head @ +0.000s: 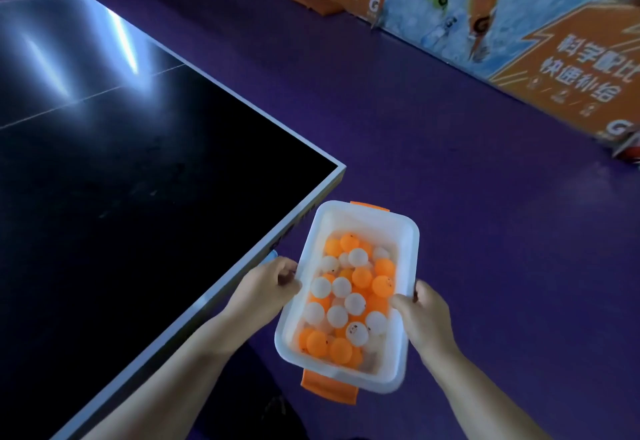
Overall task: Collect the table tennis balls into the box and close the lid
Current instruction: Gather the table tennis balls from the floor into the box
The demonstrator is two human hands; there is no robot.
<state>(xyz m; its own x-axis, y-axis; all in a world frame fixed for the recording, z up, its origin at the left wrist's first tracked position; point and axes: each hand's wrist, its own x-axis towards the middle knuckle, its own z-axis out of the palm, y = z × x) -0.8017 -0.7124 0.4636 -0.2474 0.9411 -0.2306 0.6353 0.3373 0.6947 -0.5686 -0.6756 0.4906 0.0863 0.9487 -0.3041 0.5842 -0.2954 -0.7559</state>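
Observation:
A white translucent plastic box with orange clip handles at both short ends hangs in the air beside the table's corner, over the purple floor. Several orange and white table tennis balls lie inside it. No lid is on the box and none is in view. My left hand grips the box's left long rim, fingers curled over the edge. On the opposite long rim, my right hand grips with its thumb inside the wall.
A dark table tennis table with a pale edge fills the left side; its corner lies just above the box. Purple floor spreads to the right. Orange and blue advertising barriers run along the back right.

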